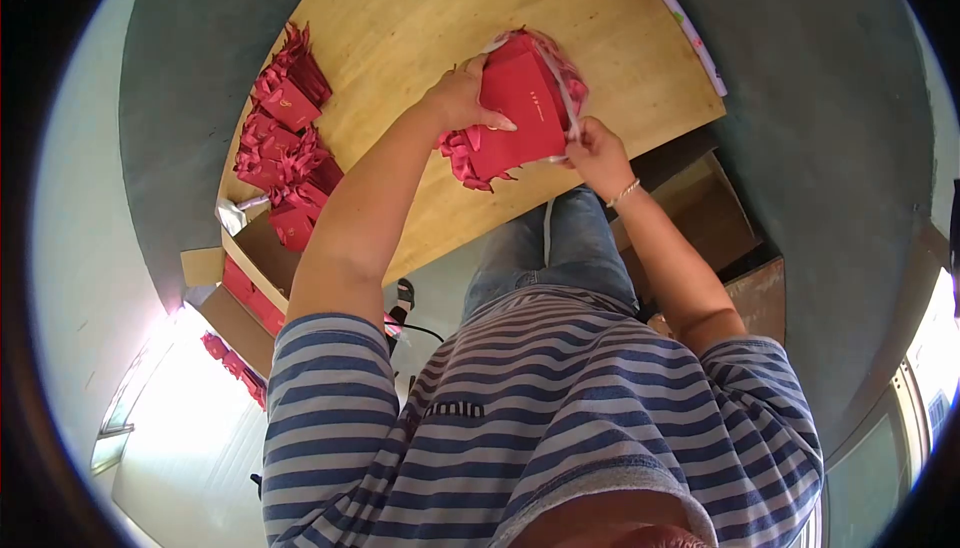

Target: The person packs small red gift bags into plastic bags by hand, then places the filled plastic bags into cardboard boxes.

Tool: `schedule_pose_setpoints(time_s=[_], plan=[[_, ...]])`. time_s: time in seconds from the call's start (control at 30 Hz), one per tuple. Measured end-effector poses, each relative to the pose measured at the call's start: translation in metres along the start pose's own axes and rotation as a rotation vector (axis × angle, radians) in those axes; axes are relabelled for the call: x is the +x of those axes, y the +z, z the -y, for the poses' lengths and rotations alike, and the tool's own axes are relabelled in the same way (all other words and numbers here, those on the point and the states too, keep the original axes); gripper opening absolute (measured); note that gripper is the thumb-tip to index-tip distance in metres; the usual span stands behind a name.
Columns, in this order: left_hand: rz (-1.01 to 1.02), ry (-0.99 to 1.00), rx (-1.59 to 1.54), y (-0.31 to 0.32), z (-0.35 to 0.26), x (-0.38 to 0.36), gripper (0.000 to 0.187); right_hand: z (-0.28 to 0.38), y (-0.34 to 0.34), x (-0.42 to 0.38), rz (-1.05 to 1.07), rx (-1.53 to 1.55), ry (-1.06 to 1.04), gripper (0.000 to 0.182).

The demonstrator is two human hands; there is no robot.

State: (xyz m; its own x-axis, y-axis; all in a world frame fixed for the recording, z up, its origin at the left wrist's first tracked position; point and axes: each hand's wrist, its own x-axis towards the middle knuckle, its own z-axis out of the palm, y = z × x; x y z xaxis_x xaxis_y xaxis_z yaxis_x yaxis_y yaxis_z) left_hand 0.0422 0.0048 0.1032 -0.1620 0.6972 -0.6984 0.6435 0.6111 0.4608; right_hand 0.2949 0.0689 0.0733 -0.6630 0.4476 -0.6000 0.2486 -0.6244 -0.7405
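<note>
A bundle of red gift bags (pixel 522 103) with ribbon ruffles rests on the wooden table in front of me. A clear plastic bag (pixel 562 81) with a whitish edge surrounds its far and right sides. My left hand (pixel 465 98) is closed around the bundle's left side, thumb lying across the front face. At the right near corner, my right hand (pixel 600 156) pinches the edge of the plastic bag. Its fingertips are partly hidden.
Stacks of similar red gift bags (pixel 290 103) lie along the table's left edge. Open cardboard boxes stand below on the left (pixel 265 248) and right (pixel 705 203). A patterned roll (pixel 680 18) lies along the right table edge.
</note>
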Motion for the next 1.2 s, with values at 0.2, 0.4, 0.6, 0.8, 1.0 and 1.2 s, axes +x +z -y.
schedule_pose_setpoints(time_s=[0.2, 0.4, 0.6, 0.8, 1.0, 1.2], plan=[[-0.027, 0.017, 0.077, 0.004, 0.002, -0.002, 0.121, 0.050, 0.043, -0.038, 0.146, -0.312, -0.379, 0.020], [0.007, 0.000, 0.062, -0.008, 0.000, -0.003, 0.119, 0.059, 0.091, -0.008, -0.177, -1.072, -0.841, 0.049], [-0.143, 0.104, 0.082, -0.001, 0.009, -0.014, 0.120, -0.001, 0.094, -0.071, -0.288, -0.636, -0.541, 0.065], [-0.053, 0.029, 0.070, -0.015, 0.000, -0.020, 0.118, 0.000, 0.097, -0.023, -0.406, 0.502, 0.294, 0.057], [-0.117, 0.203, -0.100, -0.012, 0.015, 0.000, 0.105, 0.023, 0.101, 0.005, -0.393, 0.665, 0.257, 0.046], [-0.159, 0.094, 0.007, -0.006, 0.007, -0.006, 0.094, 0.016, 0.066, -0.003, -0.511, 0.082, 0.283, 0.056]])
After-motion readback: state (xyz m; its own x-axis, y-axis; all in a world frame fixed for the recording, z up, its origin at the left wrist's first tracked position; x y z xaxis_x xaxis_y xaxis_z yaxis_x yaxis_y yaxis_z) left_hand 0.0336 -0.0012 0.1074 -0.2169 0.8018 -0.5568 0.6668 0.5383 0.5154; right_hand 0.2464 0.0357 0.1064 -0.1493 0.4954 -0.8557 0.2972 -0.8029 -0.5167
